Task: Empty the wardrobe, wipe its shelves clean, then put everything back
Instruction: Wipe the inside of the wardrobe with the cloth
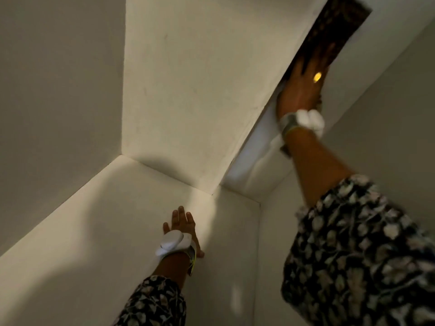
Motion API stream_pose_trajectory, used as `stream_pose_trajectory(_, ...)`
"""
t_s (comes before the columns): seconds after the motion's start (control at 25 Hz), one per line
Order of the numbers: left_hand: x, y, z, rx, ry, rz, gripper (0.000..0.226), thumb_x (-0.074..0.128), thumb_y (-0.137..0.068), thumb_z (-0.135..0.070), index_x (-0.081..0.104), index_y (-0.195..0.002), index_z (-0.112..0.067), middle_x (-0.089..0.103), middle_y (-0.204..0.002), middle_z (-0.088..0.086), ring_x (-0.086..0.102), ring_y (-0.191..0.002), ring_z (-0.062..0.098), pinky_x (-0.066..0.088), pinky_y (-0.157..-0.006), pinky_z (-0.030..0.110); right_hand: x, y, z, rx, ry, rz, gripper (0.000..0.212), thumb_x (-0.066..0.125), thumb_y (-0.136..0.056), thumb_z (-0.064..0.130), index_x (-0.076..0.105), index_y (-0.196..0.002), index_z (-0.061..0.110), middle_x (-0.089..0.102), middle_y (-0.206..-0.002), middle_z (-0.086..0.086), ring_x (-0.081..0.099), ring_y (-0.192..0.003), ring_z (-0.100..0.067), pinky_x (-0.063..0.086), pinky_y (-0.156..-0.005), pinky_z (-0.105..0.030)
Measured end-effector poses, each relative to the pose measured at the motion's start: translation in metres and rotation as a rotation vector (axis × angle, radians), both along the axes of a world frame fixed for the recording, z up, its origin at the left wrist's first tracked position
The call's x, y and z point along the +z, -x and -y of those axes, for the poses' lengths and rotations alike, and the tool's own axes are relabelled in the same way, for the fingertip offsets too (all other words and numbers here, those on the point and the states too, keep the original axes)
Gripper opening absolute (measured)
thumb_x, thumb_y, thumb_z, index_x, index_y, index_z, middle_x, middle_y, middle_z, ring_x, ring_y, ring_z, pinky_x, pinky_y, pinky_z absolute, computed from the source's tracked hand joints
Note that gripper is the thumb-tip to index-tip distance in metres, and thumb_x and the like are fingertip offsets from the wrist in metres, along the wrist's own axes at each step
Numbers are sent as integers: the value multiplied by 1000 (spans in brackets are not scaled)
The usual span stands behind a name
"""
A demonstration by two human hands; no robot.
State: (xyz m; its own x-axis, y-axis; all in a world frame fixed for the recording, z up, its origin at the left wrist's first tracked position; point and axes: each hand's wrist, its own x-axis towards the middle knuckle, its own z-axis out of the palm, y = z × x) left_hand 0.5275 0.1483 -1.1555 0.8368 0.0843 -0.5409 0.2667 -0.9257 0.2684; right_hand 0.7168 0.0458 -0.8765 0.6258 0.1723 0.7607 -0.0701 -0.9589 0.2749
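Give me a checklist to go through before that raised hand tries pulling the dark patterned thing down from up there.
1. Left hand braced on the white panel: ok, it lies flat against it.
2. Right hand reaches the dark patterned thing: ok, its fingers touch it.
3. Firm hold on it: not ok, the fingers look straight, not curled round it.
4. Its size and weight: cannot tell, most of it is hidden.
5. Clear view of it: not ok, dim and blurred.

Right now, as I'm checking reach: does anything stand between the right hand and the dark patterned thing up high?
Nothing visible does: the right hand lies flat against the dark patterned thing, fingers straight.
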Motion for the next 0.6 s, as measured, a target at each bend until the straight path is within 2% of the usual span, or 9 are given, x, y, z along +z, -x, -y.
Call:
stream_pose_trajectory(0.08,-3,-4,5,-15,-27,-16,118,65,-79,-55,-18,-148,-6,-28,-153,18,-20,-144,34,-1,-116,52,-68,-2,16,169,118,-160,55,34,-87,11,35,-142,4,31,-149,-23,22,-140,-43,26,-113,-51)
stream_pose_trajectory(0.16,-8,-5,3,-14,-50,-25,117,64,-80,-54,-20,-147,-6,-29,-152,18,-21,-143,34,-1,-116,53,-144,7,37,334,168,-286,46,33,-88,11,55,-128,8,45,-141,-21,38,-133,-42,39,-104,-51)
stream_pose_trajectory(0.24,-10,-8,4,-20,-35,-38,117,64,-80,-53,-21,-147,-7,-30,-152,17,-21,-143,34,-1,-115,53,-182,20,46,407,44,-462,42,38,-87,11,62,-122,11,52,-136,-17,47,-127,-38,46,-96,-49)
stream_pose_trajectory(0.28,-10,-9,2,-20,-29,-30,117,65,-80,-52,-20,-147,-7,-30,-152,17,-21,-143,33,0,-115,53,-194,24,48,389,3,-617,40,40,-86,12,64,-119,12,55,-133,-17,50,-124,-38,49,-90,-47)
stream_pose_trajectory(0.36,-10,-8,1,-18,-28,-33,117,65,-80,-52,-21,-147,-7,-30,-152,16,-21,-143,33,0,-116,53,-218,32,51,378,-20,-814,39,43,-83,15,66,-114,12,58,-125,-16,53,-112,-38,53,-81,-43)
stream_pose_trajectory(0.44,-12,-7,1,-27,-43,-39,117,65,-81,-51,-21,-147,-8,-30,-152,16,-21,-143,33,-1,-116,52,-241,34,61,347,131,-874,40,43,-80,21,72,-107,16,64,-113,-12,61,-97,-33,57,-71,-39)
stream_pose_trajectory(0.52,-11,-7,2,-25,-46,-43,116,64,-81,-51,-21,-147,-8,-30,-152,16,-21,-143,33,0,-116,52,-258,35,73,260,226,-778,30,57,-70,31,77,-89,23,69,-104,-5,65,-87,-27,57,-63,-32)
stream_pose_trajectory(0.6,-11,-7,3,-24,-44,-37,116,64,-81,-52,-21,-147,-8,-30,-152,16,-21,-143,33,0,-116,52,-268,38,80,245,248,-695,31,69,-61,30,77,-90,23,59,-110,-7,54,-95,-29,57,-68,-34)
